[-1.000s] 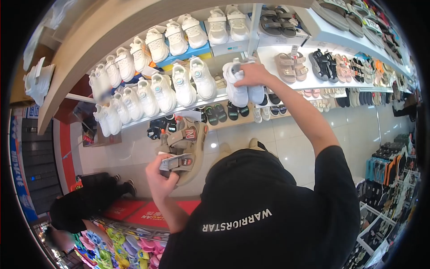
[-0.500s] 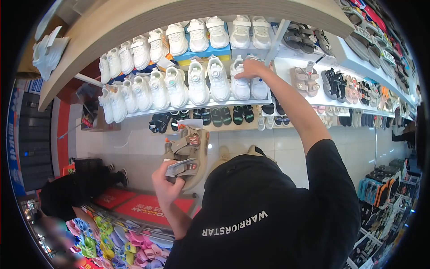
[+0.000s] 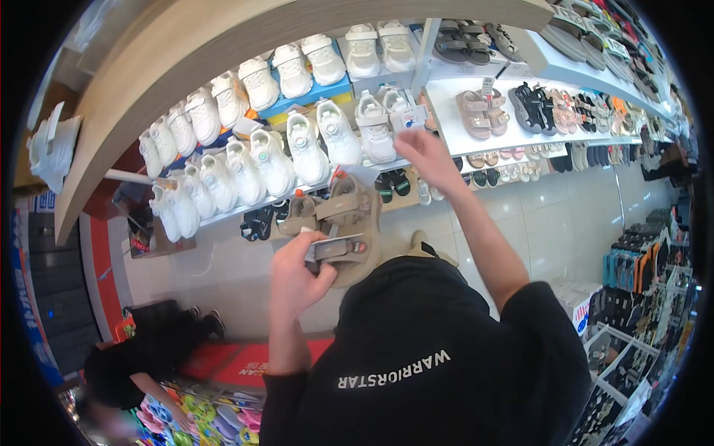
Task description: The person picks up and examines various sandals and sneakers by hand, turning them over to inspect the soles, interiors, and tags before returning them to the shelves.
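My left hand (image 3: pixel 297 276) is closed around a pair of tan strap sandals (image 3: pixel 349 215), with paper tags by the thumb and orange bits at the top. The sandals are held up in front of the shelf, covering some of the lower row. My right hand (image 3: pixel 431 157) is at the right end of the white sneaker row, fingers stretched out and slightly bent. Its fingertips are beside a white sneaker (image 3: pixel 374 126). Just above them a printed tag (image 3: pixel 408 119) covers part of the neighbouring shoe. I see no shoe in that hand.
White sneakers (image 3: pixel 269 163) line two tiers of the shelf, under a wooden beam (image 3: pixel 245 33). Pink sandals (image 3: pixel 482 115) and black sandals (image 3: pixel 532 109) stand to the right. At the lower left, a person in black (image 3: pixel 149 338) bends by a bin of colourful clogs (image 3: pixel 208 416).
My right hand has come down and back from the top of the end sneakers, and a printed tag now shows there. My left hand has raised the sandals to the right, closer to the shelf.
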A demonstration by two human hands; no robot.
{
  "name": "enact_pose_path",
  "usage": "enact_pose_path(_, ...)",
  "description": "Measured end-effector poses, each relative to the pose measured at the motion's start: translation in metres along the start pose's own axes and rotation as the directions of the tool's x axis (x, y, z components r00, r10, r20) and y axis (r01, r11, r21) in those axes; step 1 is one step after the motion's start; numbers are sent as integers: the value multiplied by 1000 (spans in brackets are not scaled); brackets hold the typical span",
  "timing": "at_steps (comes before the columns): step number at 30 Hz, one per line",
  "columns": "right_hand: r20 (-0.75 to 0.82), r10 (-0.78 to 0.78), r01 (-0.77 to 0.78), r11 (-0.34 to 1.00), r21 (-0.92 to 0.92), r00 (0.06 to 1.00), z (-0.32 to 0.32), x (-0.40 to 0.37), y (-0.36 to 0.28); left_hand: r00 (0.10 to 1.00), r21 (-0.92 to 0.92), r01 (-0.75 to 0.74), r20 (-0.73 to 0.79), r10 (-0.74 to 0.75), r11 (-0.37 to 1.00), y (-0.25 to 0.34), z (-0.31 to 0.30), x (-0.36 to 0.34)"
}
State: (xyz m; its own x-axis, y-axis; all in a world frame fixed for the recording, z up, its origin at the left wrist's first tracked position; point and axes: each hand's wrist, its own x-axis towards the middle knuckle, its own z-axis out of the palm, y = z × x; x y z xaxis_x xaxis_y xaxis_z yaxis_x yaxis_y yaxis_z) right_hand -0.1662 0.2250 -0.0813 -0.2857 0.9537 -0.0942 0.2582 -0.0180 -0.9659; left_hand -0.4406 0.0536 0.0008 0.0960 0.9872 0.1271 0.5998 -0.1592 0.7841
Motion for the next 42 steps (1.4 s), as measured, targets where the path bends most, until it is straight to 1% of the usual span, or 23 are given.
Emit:
enact_pose_path(1,160,185,-227,922,313,970,-3,-27,4,998,38,-57,-24,58,998,5,6,11)
enact_pose_path(2,269,217,-333,778,533,938,1,-61,9,992,75,-115,-43,119,991,9,14,22)
enact_pose_path(3,378,213,-429,570,701,901,9,-94,14,980,72,-199,-18,201,977,10,23,32)
enact_pose_path(4,411,101,-400,520,754,906,17,-121,15,977,54,-215,8,214,975,11,34,40)
enact_pose_path(5,420,-10,-368,462,807,908,22,-145,17,946,84,-321,80,315,943,11,48,46)
enact_pose_path(6,373,7,-334,457,824,928,28,-161,10,894,104,-438,153,421,893,16,61,54)
enact_pose_path(7,229,200,-290,368,883,953,32,-170,-3,835,74,-533,205,510,843,26,75,61)
enact_pose_path(8,98,394,-221,280,934,914,33,-178,-9,811,44,-562,226,539,826,35,87,67)
enact_pose_path(9,-54,332,-69,347,935,942,28,-187,9,757,17,-632,227,613,774,45,100,73)
enact_pose_path(10,-93,341,-33,348,937,936,21,-197,18,698,-8,-696,224,680,718,54,111,77)
enact_pose_path(12,-330,242,195,451,871,913,4,-217,27,617,-56,-764,226,754,643,76,130,80)
enact_pose_path(14,-395,196,245,524,816,897,-21,-239,28,493,-128,-839,232,838,529,99,145,78)
enact_pose_path(16,-447,145,285,591,754,883,-46,-257,25,427,-193,-853,277,861,486,120,157,78)
enact_pose_path(19,-487,169,250,690,679,857,-82,-281,29,347,-313,-825,374,860,470,155,176,79)
enact_pose_path(21,-523,145,291,692,660,840,-102,-292,33,281,-327,-773,592,755,543,184,182,87)
enact_pose_path(22,-538,130,313,692,651,833,-113,-298,35,263,-331,-784,590,763,526,196,187,90)
enact_pose_path(25,-521,141,280,711,645,842,-148,-315,46,239,-352,-703,702,671,619,225,210,92)
enact_pose_path(27,-527,101,310,710,632,844,-175,-323,51,408,-380,-451,717,565,808,239,231,91)
enact_pose_path(30,-541,94,314,725,612,836,-210,-337,52,418,-295,-449,764,491,843,261,268,91)
enact_pose_path(34,-560,201,277,706,651,804,-249,-362,56,447,-431,-398,680,581,810,278,321,87)
enact_pose_path(36,-560,239,240,722,648,793,-266,-379,62,293,-408,-620,672,680,670,289,342,87)
enact_pose_path(39,-545,314,180,719,671,777,-282,-400,81,303,-504,-516,649,698,692,294,374,85)
enact_pose_path(42,-555,347,172,712,680,756,-288,-414,101,319,-534,-525,598,735,662,302,399,86)
